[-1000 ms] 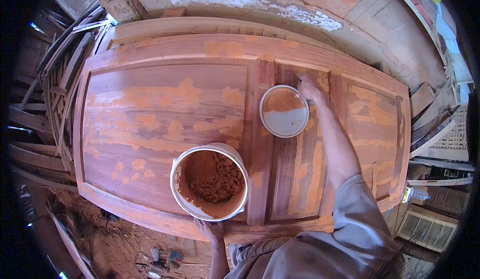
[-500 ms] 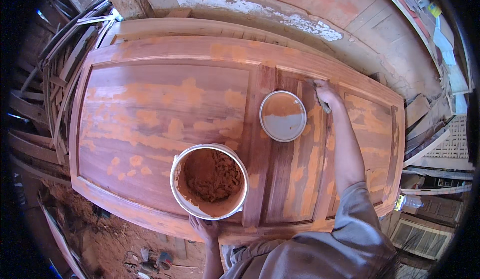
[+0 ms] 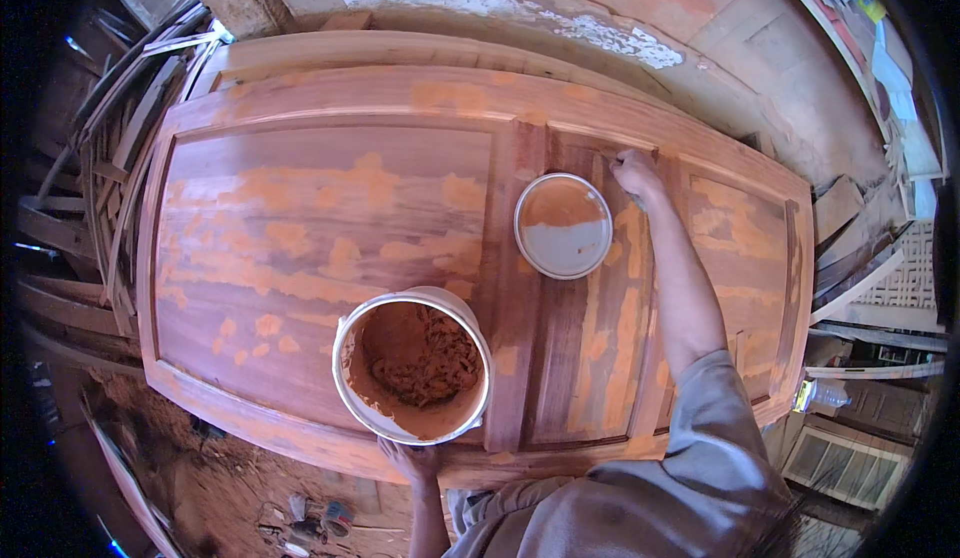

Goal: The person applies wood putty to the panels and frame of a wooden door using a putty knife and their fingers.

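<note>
A large panelled wooden door (image 3: 520, 358) lies flat before me, patched with orange filler. My right hand (image 3: 636, 172) is closed round a small putty knife (image 3: 609, 157) at the far end of the narrow middle panel; most of the tool is hidden by the fingers. Just left of that hand is a round white lid (image 3: 567, 242) smeared with orange filler. A white bucket (image 3: 343, 383), part filled with reddish-brown filler (image 3: 425, 358), stands near the door's front edge. My left hand (image 3: 408, 461) is at that edge against the bucket's near side, its visible fingers stretched out, tips partly hidden.
Behind the door runs a wall (image 3: 700, 8) with peeling paint. Scrap wood strips (image 3: 120, 188) are stacked at the left. Tools (image 3: 305, 523) lie on the dusty floor below. At the right are more boards (image 3: 850, 258) and a clear bottle (image 3: 828, 394).
My right hand has shifted slightly left and away from me, and the knife's handle is now less visible. The bucket's opening leans slightly more to the left. The left hand stays near it.
</note>
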Tool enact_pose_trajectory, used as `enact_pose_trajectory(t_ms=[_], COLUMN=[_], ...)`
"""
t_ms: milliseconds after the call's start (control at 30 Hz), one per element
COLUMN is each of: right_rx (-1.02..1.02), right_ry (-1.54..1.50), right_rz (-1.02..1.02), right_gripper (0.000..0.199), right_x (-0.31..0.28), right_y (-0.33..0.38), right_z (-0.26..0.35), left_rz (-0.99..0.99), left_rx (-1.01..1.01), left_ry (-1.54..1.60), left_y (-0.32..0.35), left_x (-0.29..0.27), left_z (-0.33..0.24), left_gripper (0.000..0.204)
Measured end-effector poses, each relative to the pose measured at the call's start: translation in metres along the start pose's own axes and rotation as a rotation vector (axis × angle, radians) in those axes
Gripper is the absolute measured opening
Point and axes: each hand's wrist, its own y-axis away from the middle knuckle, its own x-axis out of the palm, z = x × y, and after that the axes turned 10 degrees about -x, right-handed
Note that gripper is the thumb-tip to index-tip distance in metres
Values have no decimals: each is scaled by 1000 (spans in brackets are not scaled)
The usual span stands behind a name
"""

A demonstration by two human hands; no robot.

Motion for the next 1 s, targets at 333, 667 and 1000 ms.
enact_pose_trajectory(t_ms=[333,667,1000], right_rx=[69,-321,-338], right_ry=[-341,-67,-166], right_rz=[131,258,456], right_gripper=[34,41,39], right_x=[-63,-75,-67], right_y=[19,11,-32], right_z=[-21,-69,-83], left_rz=[45,48,44], left_rx=[-12,-45,-153], left_ry=[-26,-96,4], left_y=[3,34,46], left_x=[0,23,21], left_z=[3,45,59], left_gripper=[75,92,70])
